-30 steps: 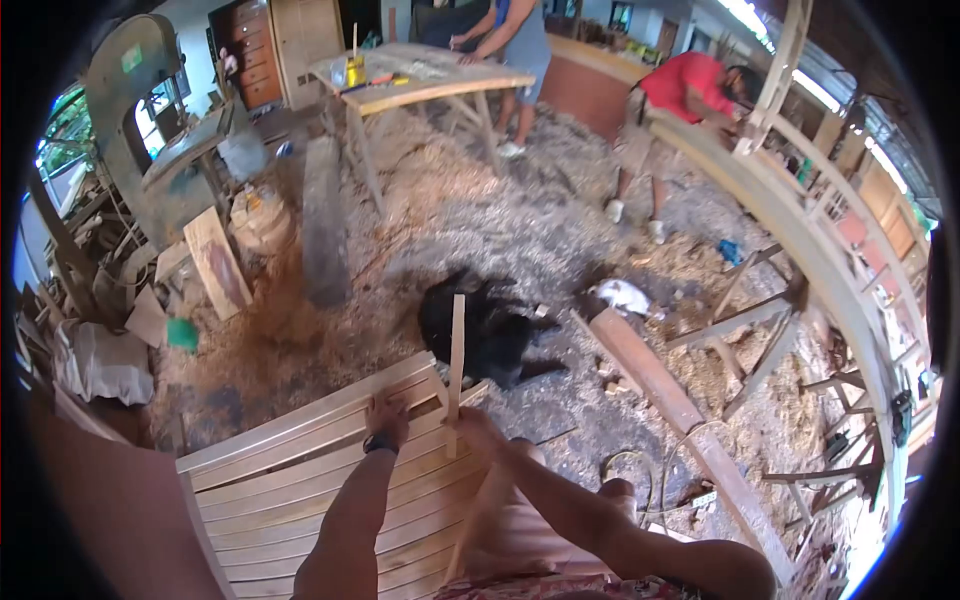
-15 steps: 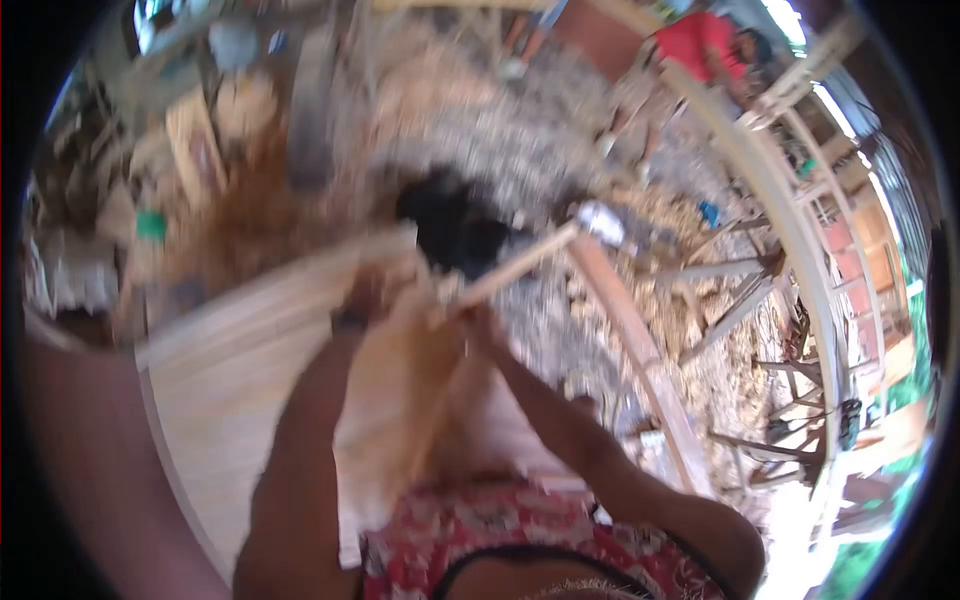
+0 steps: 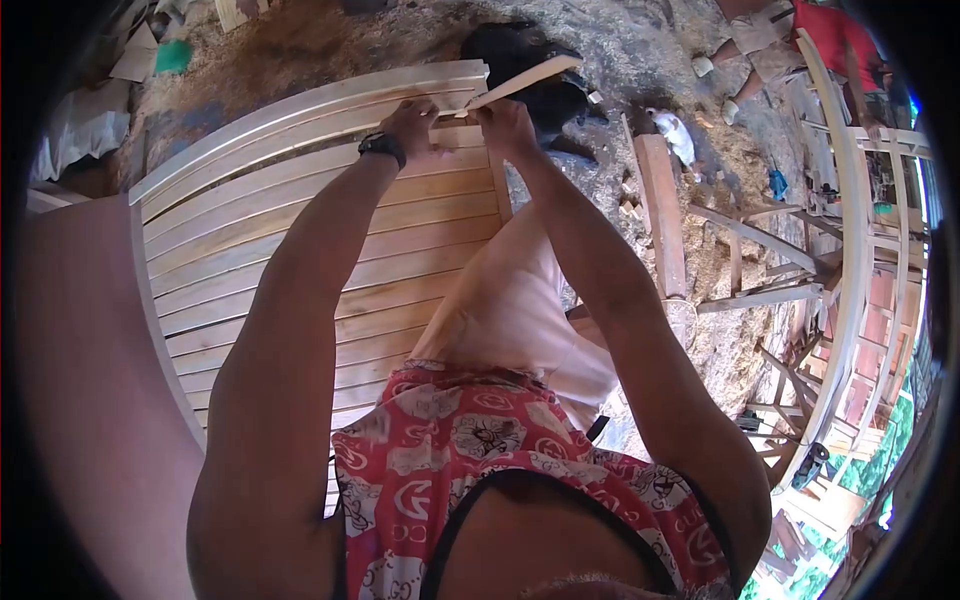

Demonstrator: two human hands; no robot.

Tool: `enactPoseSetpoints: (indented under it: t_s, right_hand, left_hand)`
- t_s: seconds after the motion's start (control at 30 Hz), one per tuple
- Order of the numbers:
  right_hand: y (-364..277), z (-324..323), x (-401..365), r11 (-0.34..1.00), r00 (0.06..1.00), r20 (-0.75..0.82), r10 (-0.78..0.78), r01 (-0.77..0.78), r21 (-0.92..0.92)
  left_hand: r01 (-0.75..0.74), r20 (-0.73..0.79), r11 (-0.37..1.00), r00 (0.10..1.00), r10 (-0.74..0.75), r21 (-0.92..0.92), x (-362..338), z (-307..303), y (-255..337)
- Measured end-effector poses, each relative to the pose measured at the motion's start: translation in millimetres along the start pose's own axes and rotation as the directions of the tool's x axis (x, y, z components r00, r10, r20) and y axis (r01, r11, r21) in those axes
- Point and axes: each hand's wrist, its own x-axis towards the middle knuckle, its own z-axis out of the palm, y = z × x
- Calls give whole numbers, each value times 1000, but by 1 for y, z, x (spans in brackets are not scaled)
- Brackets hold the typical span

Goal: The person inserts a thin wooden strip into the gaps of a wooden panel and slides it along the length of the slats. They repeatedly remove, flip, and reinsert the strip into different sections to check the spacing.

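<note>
A slatted wooden panel (image 3: 400,235) lies in front of me, its pale boards side by side with a dark gap near the far edge. My left hand (image 3: 412,130) rests on the boards by that gap, fingers bent and thumb apart, with nothing visible in it. Beside it, at the panel's right end, my right hand (image 3: 508,130) pinches a narrow wooden strip (image 3: 530,78). The strip points up and right beyond the panel, and its near end lies by the gap. A dark watch (image 3: 382,148) is on my left wrist.
A brown flat surface (image 3: 100,380) borders the panel on the left. Black items (image 3: 530,90) lie on the dirt floor beyond it. To the right are a plank (image 3: 660,210), wooden trestles (image 3: 760,270) and a long curved-looking beam (image 3: 850,260). A person in red (image 3: 840,45) is at the upper right.
My view has tilted down and steadied, so more of the panel shows. My legs have shifted right, uncovering the slats. Both hands stay near the panel's far right corner, the strip still in the right.
</note>
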Motion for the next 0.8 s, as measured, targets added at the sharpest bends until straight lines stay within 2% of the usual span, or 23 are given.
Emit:
enactPoseSetpoints:
  t_s: [0.07, 0.13, 0.17, 0.23, 0.33, 0.37, 0.43, 0.67, 0.8]
  right_hand:
    - [2, 1, 5, 1000, 999, 40, 23, -22, -15]
    - [4, 5, 11, 991, 996, 70, 47, -37, -130]
    - [6, 7, 13, 992, 996, 73, 45, -35, -124]
    - [8, 8, 14, 999, 997, 74, 8, -11, 39]
    - [11, 10, 14, 994, 995, 99, -22, 12, 104]
    - [12, 10, 16, 994, 995, 102, -20, 10, 105]
    - [15, 12, 19, 992, 990, 79, -116, 111, 61]
    - [20, 14, 25, 985, 988, 92, -126, 114, 127]
    - [27, 18, 27, 985, 984, 110, -139, 126, 118]
  left_hand:
    - [-2, 2, 1000, 1000, 2, 11, 0, 3, 0]
    - [-24, -28, 999, 999, 25, 35, 0, 4, -1]
    - [-18, -25, 999, 999, 19, 37, 0, 4, -2]
    - [-8, -32, 999, 999, 9, 38, 0, 5, -1]
    - [-18, -65, 996, 998, 24, 90, -3, 5, 0]
    - [-17, -62, 996, 998, 22, 89, -3, 3, 1]
    - [-1, -24, 997, 1000, 3, 81, -5, 0, 3]
    - [-30, -48, 992, 998, 36, 123, -9, 0, 3]
    - [-86, -30, 993, 996, 89, 84, -9, 1, 1]
